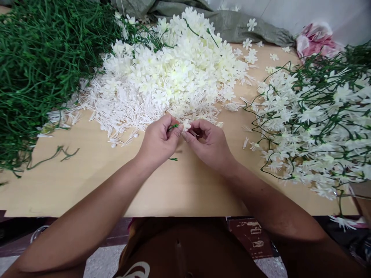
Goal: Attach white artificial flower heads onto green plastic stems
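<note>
- Far left, from where I'm standing, there's a massive tangle of green stems spilling over the tabletop, with a couple of loose stems lying just below it
- Next along, a messy spread of thin white stamen bits runs right up against the big heap of white blossoms, a gray-green cloth bunched up behind
- Left hand: thumb and index are pinched narrow on a little green stem piece, its tip poking out, and the thumb tip is right up at the small white flower; the other fingers are curled in, can't really tell how tightly
- Between the two hands, just above the wooden tabletop, is that small white flower, petals open; a short green bit lies on the table below
- Right hand: thumb and index are nearly closed on the flower's right side, with thin white strands showing by the curled fingers; can't tell exactly what the rest of them touch
- Over on the right, a few single blossoms are scattered near the back, then a pink-and-white bundle, and in front of that a big pile of white flowers on dark green stems reaching the table's right side
</note>
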